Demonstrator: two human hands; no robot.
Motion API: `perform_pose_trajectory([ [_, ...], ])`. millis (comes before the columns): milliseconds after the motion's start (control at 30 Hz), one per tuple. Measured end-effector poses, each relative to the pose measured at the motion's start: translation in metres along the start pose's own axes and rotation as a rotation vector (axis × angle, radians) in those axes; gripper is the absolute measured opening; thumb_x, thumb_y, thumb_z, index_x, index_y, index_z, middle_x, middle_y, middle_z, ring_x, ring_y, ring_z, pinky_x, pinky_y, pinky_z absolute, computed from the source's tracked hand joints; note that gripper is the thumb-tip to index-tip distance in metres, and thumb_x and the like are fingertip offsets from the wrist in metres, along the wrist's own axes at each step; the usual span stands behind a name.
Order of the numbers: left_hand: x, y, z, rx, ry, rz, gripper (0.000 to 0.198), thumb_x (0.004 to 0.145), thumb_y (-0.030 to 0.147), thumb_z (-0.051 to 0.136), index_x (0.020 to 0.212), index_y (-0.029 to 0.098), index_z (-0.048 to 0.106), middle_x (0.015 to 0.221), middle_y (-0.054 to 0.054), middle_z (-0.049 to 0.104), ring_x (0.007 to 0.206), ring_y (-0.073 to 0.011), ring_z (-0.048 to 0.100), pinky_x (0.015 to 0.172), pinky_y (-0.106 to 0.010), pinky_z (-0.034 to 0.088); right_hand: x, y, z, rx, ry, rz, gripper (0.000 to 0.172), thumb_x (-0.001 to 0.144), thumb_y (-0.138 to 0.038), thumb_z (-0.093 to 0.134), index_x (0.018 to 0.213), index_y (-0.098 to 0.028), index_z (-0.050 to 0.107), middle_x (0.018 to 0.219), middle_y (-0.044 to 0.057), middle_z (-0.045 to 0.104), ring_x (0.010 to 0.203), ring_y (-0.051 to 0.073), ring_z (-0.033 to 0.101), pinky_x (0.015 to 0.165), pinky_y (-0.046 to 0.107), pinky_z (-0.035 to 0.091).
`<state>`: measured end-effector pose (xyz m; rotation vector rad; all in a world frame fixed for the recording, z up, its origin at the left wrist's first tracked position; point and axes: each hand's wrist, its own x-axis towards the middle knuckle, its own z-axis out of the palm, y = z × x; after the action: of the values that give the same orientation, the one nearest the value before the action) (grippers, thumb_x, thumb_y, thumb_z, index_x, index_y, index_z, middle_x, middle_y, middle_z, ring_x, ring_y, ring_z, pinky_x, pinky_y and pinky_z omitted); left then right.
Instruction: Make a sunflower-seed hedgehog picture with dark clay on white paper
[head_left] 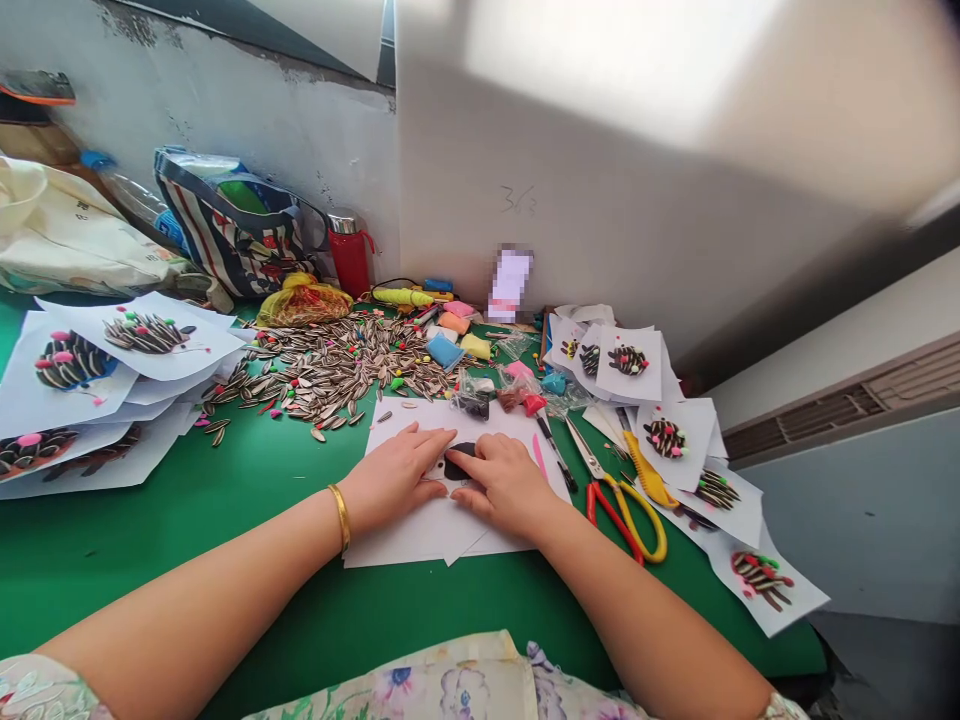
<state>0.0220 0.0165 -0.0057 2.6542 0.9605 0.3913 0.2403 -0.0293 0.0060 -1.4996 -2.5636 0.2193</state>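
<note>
Both hands rest on a white sheet of paper (420, 530) on the green table. A small flat lump of black clay (456, 464) lies on the sheet between them. My left hand (394, 475) lies palm down, its fingers stretched toward the clay from the left, a gold bangle on the wrist. My right hand (504, 484) presses its curled fingertips onto the clay from the right. Neither hand lifts anything.
A heap of striped sunflower seeds (330, 365) lies behind the sheet, with coloured clay pieces (457, 340) beside it. Red and yellow scissors (622, 495) lie to the right. Finished seed-hedgehog sheets (112, 350) are stacked left and right (667, 440). Bags and a red flask (349, 255) stand by the wall.
</note>
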Motion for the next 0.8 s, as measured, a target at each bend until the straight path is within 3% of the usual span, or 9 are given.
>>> perform_pose_trajectory([
  [500, 0.0010, 0.0006, -0.0005, -0.022, 0.010, -0.007, 0.061, 0.088, 0.034, 0.063, 0.142, 0.019, 0.040, 0.140, -0.013, 0.055, 0.127, -0.0266, 0.054, 0.116, -0.050, 0.031, 0.0025, -0.0046, 0.0049, 0.007, 0.058, 0.022, 0.056, 0.089, -0.058, 0.057, 0.137, -0.029, 0.054, 0.108, 0.009, 0.053, 0.103, 0.027, 0.045, 0.092, 0.041, 0.037],
  [800, 0.0004, 0.0003, 0.0011, -0.024, 0.019, -0.015, 0.063, 0.088, 0.034, 0.063, 0.144, 0.020, 0.040, 0.141, -0.013, 0.055, 0.129, -0.0265, 0.053, 0.117, -0.050, 0.030, 0.0016, -0.0034, 0.0079, 0.008, 0.084, -0.004, 0.056, 0.087, -0.059, 0.059, 0.136, -0.032, 0.056, 0.126, 0.010, 0.051, 0.117, 0.030, 0.042, 0.099, 0.046, 0.035],
])
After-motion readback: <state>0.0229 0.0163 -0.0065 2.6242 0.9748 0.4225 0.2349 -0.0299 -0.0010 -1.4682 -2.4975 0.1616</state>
